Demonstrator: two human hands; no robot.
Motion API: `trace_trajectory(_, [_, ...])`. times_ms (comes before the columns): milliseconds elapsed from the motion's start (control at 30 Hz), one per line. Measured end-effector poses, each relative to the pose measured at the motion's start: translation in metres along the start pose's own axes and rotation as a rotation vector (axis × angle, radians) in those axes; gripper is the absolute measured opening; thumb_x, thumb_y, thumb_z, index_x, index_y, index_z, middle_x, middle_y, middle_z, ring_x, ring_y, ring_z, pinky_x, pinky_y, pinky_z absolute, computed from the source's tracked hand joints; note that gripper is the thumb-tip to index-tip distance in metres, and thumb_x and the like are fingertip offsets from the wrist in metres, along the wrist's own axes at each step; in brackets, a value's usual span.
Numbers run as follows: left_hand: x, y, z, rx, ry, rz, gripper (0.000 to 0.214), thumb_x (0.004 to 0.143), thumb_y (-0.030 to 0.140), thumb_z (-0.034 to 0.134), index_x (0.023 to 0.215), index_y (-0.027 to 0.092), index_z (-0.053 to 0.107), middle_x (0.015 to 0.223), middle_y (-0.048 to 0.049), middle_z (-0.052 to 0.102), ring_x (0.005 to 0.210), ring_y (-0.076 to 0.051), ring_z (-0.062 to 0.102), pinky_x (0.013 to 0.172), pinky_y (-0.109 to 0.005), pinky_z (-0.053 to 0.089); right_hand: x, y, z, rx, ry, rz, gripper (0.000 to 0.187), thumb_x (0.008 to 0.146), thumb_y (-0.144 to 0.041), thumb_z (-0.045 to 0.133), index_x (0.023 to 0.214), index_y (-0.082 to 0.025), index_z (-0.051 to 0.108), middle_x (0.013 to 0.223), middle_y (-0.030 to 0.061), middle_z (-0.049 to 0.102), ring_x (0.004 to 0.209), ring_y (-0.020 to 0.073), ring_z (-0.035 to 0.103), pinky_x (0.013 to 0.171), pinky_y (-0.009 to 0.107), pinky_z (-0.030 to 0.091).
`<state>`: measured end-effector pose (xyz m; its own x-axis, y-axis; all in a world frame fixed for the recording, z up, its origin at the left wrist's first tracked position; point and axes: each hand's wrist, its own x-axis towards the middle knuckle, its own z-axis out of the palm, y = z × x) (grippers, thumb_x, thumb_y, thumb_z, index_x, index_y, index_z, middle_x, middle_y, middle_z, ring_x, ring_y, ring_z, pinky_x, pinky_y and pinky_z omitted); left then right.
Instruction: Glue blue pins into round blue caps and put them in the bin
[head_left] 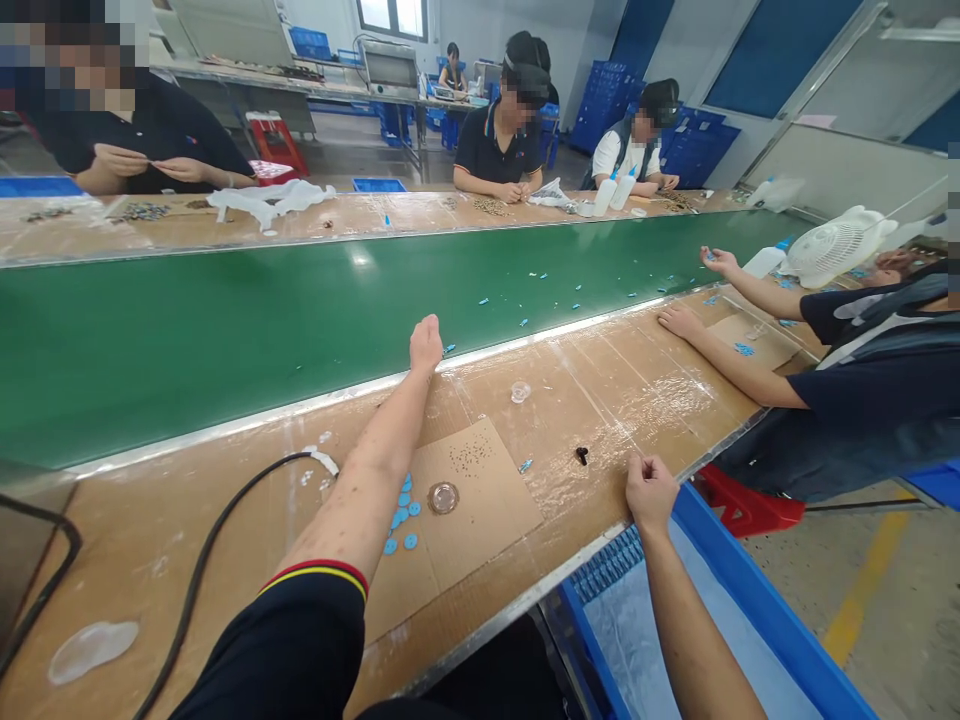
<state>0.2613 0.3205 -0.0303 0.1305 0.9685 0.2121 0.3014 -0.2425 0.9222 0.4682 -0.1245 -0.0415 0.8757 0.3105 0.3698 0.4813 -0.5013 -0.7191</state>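
My left hand [426, 343] reaches over the near edge of the green conveyor belt [225, 330], its fingers curled closed. Just right of it lies a small blue part [448, 349]; whatever the fingers hold is hidden. Above the table's front edge, my right hand [651, 492] is closed in a pinch, its contents too small to make out. Between my arms a cardboard sheet [480, 530] carries blue discs [410, 541], a small round dish [443, 497] and tiny scattered bits [471, 456]. Another small blue part [525, 466] and a dark piece [582, 456] lie nearby.
A blue crate [757, 600] with blue parts stands below my right arm. A black cable [202, 570] crosses the table at left. At right a co-worker's hand [718, 261] hovers over the belt, near a white fan [832, 245]. Several people sit across the belt.
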Motion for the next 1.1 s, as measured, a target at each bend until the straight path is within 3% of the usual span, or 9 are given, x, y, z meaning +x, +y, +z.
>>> trace_trajectory(367, [0.003, 0.004, -0.001, -0.013, -0.022, 0.008, 0.052, 0.107, 0.058, 0.053, 0.136, 0.018, 0.068, 0.152, -0.0137, 0.064, 0.149, -0.029, 0.054, 0.132, -0.06, 0.033, -0.002, 0.012, 0.009, 0.031, 0.022, -0.038, 0.055, 0.094, -0.069, 0.051, 0.064, -0.027, 0.034, 0.056, -0.0063, 0.036, 0.057, 0.0123, 0.034, 0.059, 0.029, 0.031])
trace_trajectory(1100, [0.007, -0.01, 0.004, -0.023, -0.001, 0.053, 0.047, 0.107, 0.056, 0.056, 0.131, 0.019, 0.07, 0.147, -0.0129, 0.067, 0.143, -0.027, 0.059, 0.129, -0.058, 0.04, -0.002, 0.009, 0.007, 0.066, 0.002, -0.016, 0.047, 0.09, -0.061, 0.053, 0.064, -0.028, 0.032, 0.055, -0.0058, 0.035, 0.059, 0.0131, 0.034, 0.06, 0.029, 0.031])
